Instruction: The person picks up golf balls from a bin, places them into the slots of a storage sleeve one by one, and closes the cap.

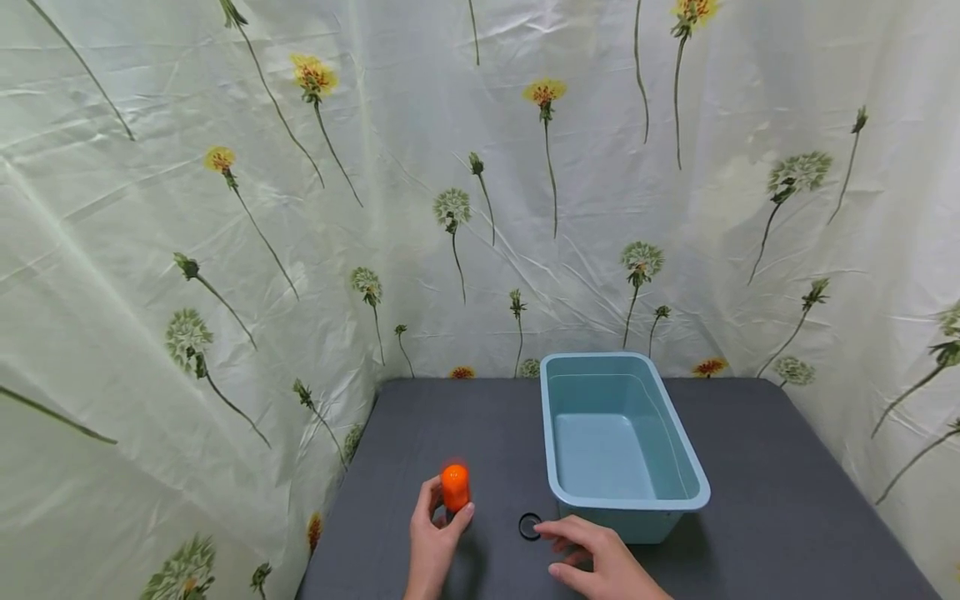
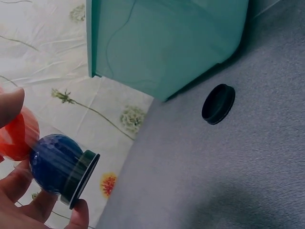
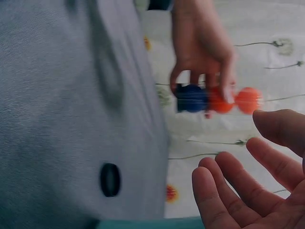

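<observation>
My left hand [image 1: 437,537] grips a clear tube-like container of coloured balls [image 1: 455,487] above the table. In the right wrist view, a blue ball [image 3: 193,98] sits at its lower end and two orange balls follow above it. The left wrist view shows a dark rim [image 2: 81,179] around the container's end beside the blue ball. My right hand [image 1: 596,557] holds nothing; its fingers are spread and loosely bent. Just left of its fingertips, a black round cap [image 2: 218,104] lies on the table.
A light blue plastic tub [image 1: 628,503] stands on the dark grey table [image 1: 420,425], right of the cap and beyond my right hand. Behind and beside the table hangs a pale curtain [image 1: 420,125] printed with dandelions.
</observation>
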### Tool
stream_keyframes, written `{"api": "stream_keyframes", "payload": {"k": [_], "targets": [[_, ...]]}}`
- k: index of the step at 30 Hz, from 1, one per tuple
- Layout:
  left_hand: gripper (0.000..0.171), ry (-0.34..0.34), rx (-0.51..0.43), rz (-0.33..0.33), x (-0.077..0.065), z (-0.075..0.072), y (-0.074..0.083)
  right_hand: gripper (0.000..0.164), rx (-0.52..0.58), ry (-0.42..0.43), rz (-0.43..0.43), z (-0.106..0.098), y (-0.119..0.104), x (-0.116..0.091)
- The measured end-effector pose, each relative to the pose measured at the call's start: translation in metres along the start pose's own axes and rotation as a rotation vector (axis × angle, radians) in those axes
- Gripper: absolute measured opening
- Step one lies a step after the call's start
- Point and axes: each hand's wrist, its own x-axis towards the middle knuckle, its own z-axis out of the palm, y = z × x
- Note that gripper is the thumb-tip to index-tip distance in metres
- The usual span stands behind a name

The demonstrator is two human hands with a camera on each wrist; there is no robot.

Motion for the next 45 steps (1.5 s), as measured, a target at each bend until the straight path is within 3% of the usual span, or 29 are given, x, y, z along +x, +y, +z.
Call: {"api": "stream_keyframes", "payload": {"k": [9,12,22,26,34,41,45], "targets": [[0.052,0.030,-0.042,-0.051,-0.007,-0.002,0.012,0.043,-0.077,0.015,-0.017,0.020,0.041,0.024],[0.053,0.021,-0.058,-0.065,-0.008,-0.003,0.009,0.044,-0.114,0.025,0.002,0.027,0.051,0.031],[0.055,-0.024,-0.099,-0.050,-0.011,-0.006,-0.005,0.053,-0.486,0.137,0.117,0.047,0.073,0.053],[0.054,-0.037,-0.105,-0.020,-0.014,-0.007,-0.007,0.057,-0.575,0.161,0.162,0.053,0.077,0.058],[0.054,-0.064,-0.100,-0.026,-0.016,-0.009,-0.009,0.056,-0.566,0.161,0.205,0.059,0.083,0.063],[0.055,-0.104,-0.099,-0.080,-0.015,-0.012,-0.013,0.035,-0.536,0.162,0.228,0.065,0.085,0.064],[0.056,-0.126,-0.115,-0.094,-0.017,-0.014,-0.012,0.032,-0.512,0.141,0.249,0.065,0.082,0.066]]}}
